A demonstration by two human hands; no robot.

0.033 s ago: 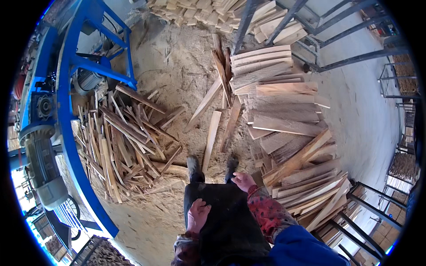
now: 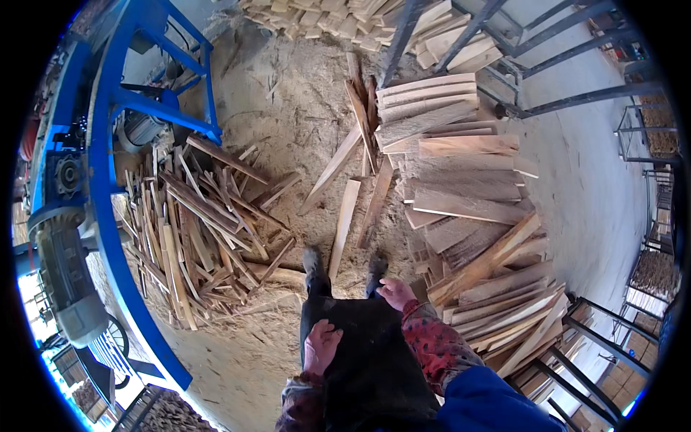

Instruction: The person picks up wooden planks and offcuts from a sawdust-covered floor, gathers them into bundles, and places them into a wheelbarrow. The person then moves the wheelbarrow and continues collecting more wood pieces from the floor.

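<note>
My left hand is over the dark apron, fingers loosely bent and a little apart, holding nothing that shows. Farther forward and to the right, my right hand is by the apron's upper right corner, its fingers curled in with nothing visible in them. Neither hand touches wood. Closest to the right hand is a stack of rough boards lying in overlapping rows. Between and ahead of my shoes lies a pale loose board, with a browner plank beside it.
To the left, a heap of thin wood offcuts lies near a blue machine frame carrying motors. Metal racks rise at the far right, and another rack at the near right. More cut wood is piled at the back. Sawdust covers the floor.
</note>
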